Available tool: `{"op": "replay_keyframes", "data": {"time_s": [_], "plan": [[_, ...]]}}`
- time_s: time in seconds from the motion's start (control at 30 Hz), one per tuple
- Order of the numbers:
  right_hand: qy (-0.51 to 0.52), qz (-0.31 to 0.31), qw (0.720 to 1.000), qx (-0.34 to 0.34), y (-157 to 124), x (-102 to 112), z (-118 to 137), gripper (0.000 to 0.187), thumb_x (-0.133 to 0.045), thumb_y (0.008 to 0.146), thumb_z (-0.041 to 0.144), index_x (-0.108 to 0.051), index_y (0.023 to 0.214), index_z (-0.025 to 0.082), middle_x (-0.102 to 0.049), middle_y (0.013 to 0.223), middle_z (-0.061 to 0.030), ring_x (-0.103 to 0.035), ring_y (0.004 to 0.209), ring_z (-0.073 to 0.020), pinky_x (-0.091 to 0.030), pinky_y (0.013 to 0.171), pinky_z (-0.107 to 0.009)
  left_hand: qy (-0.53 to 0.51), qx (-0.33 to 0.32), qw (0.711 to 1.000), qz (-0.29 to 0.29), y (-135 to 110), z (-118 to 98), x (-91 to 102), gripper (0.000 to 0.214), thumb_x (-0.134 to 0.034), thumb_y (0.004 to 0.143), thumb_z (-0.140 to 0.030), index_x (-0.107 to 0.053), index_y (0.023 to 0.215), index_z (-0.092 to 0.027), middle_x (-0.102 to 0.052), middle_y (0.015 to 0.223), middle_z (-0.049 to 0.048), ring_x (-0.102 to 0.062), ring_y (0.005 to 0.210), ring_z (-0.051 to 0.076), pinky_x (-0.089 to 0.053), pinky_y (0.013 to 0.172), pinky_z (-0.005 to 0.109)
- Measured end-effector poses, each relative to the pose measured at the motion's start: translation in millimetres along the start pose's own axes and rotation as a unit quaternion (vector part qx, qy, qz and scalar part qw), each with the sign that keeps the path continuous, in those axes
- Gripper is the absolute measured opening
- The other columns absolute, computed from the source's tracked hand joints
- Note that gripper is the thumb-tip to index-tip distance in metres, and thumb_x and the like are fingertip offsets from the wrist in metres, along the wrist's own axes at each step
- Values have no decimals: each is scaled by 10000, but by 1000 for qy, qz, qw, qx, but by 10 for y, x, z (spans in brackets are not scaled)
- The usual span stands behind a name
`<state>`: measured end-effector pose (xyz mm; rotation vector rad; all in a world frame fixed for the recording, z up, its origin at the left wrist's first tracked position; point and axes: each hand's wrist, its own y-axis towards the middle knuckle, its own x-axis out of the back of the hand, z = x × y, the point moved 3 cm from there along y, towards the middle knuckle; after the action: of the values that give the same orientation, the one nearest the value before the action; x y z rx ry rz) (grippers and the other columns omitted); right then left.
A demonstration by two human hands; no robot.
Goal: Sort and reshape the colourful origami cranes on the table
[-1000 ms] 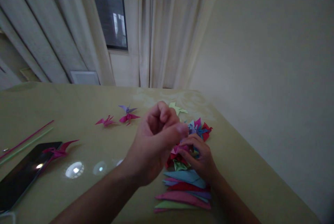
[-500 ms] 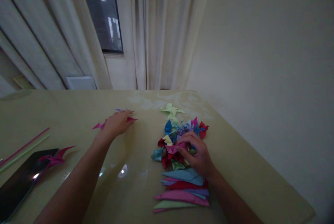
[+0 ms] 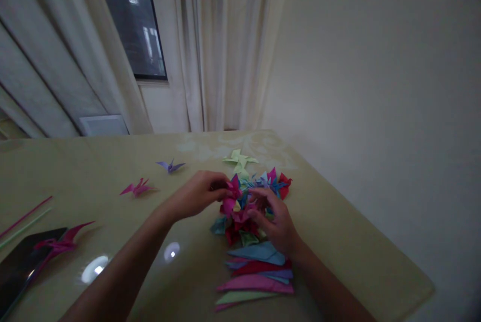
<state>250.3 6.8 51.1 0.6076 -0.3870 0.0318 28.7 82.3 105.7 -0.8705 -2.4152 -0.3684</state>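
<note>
My left hand point(image 3: 208, 192) is closed on a magenta origami crane point(image 3: 230, 198), held at the left edge of a pile of folded paper pieces point(image 3: 246, 227). Just to its right, my right hand point(image 3: 274, 217) is over the pile, its thumb and index finger curved and apart beside a pink folded piece. Red, blue, teal, green and pink pieces lie jumbled together, partly hidden by both hands. Below them, flat folded paper strips point(image 3: 255, 282) in several colours are laid in a row. A pale green folded star-like piece point(image 3: 240, 159) rests behind the pile.
Left on the table point(image 3: 188, 262) stand a purple crane point(image 3: 171, 166) and a pink crane point(image 3: 138, 188). A magenta crane point(image 3: 62, 244) lies on a dark tablet-like device point(image 3: 22, 267). A pink stick point(image 3: 26, 217) and a green stick point(image 3: 28, 227) are beyond it. A wall borders the right.
My left hand has moved right from the cranes to the pile, bringing a magenta crane. My right hand's thumb and index finger have parted. The view has shifted slightly.
</note>
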Motion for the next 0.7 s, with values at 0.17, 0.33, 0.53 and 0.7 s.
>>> {"op": "replay_keyframes", "data": {"time_s": [0.17,0.33,0.53,0.7], "plan": [[-24,-19,999,30,14,53,35,111,-660,1022,270,-740,956,229,-669,855,-19,-630,789,-181,-485,717,-292,55,-44,997,27,14,-299,-415,186,-584,970,-281,-750,950,-200,-749,819,-1,-649,726,149,-451,672,241],[-27,-90,996,3,63,203,-12,117,-663,1014,274,-739,941,224,-675,862,-29,-632,790,-188,-492,705,-300,237,63,968,-46,-73,233,46,438,-589,984,-371,-628,1386,-202,-713,1342,142,-661,1236,301,-508,1027,406],[-28,-154,988,-11,95,338,-62,140,-654,1014,309,-756,986,218,-696,899,-43,-658,817,-199,-518,745,-319,418,388,805,-163,-646,1349,1011,490,-579,934,-382,-652,1338,-114,-538,1458,352,-477,1355,604,-468,927,742],[-28,-143,989,-32,107,334,-102,176,-643,1015,338,-770,1021,216,-723,912,-50,-673,815,-204,-528,746,-319,368,323,864,-118,-669,1527,1115,101,-635,737,-203,-709,794,-162,-753,861,172,-738,870,348,-547,780,414]]}}
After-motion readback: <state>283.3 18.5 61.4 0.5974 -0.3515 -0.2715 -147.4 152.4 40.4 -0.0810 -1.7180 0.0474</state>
